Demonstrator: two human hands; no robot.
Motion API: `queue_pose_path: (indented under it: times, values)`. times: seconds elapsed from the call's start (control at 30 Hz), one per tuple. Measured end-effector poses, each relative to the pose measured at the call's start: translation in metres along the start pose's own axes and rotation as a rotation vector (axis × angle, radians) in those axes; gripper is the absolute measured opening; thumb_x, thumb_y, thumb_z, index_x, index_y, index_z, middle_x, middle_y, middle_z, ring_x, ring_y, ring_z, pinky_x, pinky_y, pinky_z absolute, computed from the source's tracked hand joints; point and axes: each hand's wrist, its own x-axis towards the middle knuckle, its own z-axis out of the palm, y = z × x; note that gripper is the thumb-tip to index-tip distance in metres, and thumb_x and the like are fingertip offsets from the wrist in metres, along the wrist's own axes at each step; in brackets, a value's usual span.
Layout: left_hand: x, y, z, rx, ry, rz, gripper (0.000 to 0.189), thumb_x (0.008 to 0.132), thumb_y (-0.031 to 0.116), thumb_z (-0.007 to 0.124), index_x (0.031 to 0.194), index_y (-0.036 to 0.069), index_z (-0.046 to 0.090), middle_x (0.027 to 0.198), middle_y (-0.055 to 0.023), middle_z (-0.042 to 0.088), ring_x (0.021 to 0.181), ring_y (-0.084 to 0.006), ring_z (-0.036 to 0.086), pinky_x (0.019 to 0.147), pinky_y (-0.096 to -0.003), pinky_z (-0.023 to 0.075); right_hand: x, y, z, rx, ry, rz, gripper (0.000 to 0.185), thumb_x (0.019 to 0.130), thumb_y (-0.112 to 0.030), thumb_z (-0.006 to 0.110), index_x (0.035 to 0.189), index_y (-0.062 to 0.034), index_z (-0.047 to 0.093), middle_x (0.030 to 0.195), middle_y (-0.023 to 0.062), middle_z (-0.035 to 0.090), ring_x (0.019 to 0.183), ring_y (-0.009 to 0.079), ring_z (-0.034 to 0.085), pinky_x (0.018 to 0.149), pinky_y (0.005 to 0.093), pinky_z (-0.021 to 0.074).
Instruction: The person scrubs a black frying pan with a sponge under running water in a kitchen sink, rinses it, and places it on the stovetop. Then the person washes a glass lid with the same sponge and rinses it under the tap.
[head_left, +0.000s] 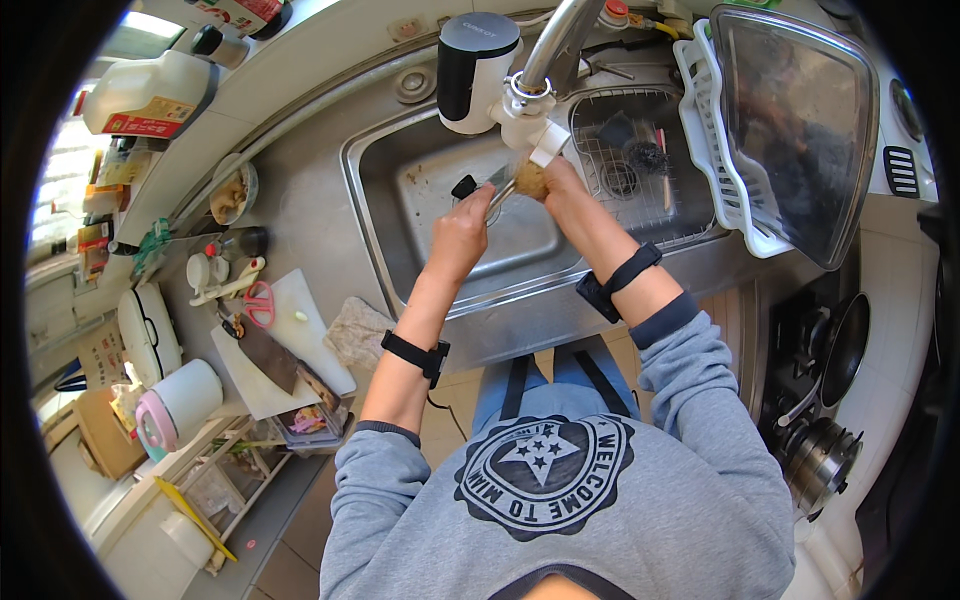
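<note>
Over the left sink basin (420, 169), my left hand (460, 234) is closed around a thin metal utensil (504, 196), its exact kind partly hidden by my fingers. My right hand (559, 180) grips a rough tan lump (531, 180) right beside the utensil, under the faucet's white outlet (550, 144). Whether the lump is a root vegetable or a scrubber, I cannot tell. A black knob (464, 186) shows just past my left fingers, above the basin floor. Most of my right fingers are hidden behind the lump and the outlet.
A faucet-mounted water filter (472, 75) overhangs the basin. To the right are a wire rack (615, 202) with a steel scrubber (647, 157) and a white dish rack (720, 150). At left, a cleaver (266, 356) and red-handled scissors (259, 304) lie by a cutting board (304, 315).
</note>
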Motion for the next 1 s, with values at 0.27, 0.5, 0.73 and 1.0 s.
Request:
queue_pose_path:
  times: [0.27,0.5,0.73,1.0]
  values:
    - [-0.005,-0.003,-0.013,0.073,-0.130,-0.107,0.039,0.082,-0.001,0.055,0.119,0.009,0.061,0.114,-0.0123,0.068,0.096,-0.0313,0.068,0.072,-0.0411,0.0567,-0.046,0.012,0.032,-0.214,0.002,-0.058,0.052,0.079,-0.019,0.079,0.120,0.0011,0.052,0.100,0.0115,0.066,0.086,0.0209,0.068,0.072,0.0361,0.0570]
    - [-0.016,-0.005,-0.018,-0.070,0.024,0.002,0.059,0.075,-0.005,0.058,0.131,0.015,0.059,0.113,-0.0153,0.068,0.097,-0.0346,0.066,0.081,-0.0424,0.0553,0.020,0.009,-0.003,-0.023,0.000,-0.016,0.020,0.091,-0.015,0.063,0.107,-0.0026,0.061,0.093,0.0094,0.069,0.080,0.0234,0.071,0.068,0.0368,0.0588]
    - [-0.001,0.010,-0.007,0.049,-0.166,-0.168,0.045,0.082,-0.006,0.052,0.125,0.006,0.058,0.119,-0.0156,0.066,0.103,-0.0346,0.065,0.081,-0.0428,0.0555,-0.042,0.050,0.024,-0.255,0.107,-0.261,0.066,0.075,-0.022,0.078,0.126,0.0019,0.043,0.116,0.0178,0.059,0.102,0.0243,0.062,0.082,0.0373,0.0526]
    - [-0.007,0.004,-0.009,0.005,-0.079,-0.040,0.049,0.081,-0.006,0.053,0.129,0.005,0.056,0.117,-0.0181,0.066,0.098,-0.0369,0.066,0.080,-0.0434,0.0556,0.021,0.010,-0.001,-0.133,0.024,-0.163,0.055,0.070,-0.014,0.078,0.114,0.0075,0.053,0.104,0.0187,0.065,0.089,0.0264,0.068,0.071,0.0394,0.0551]
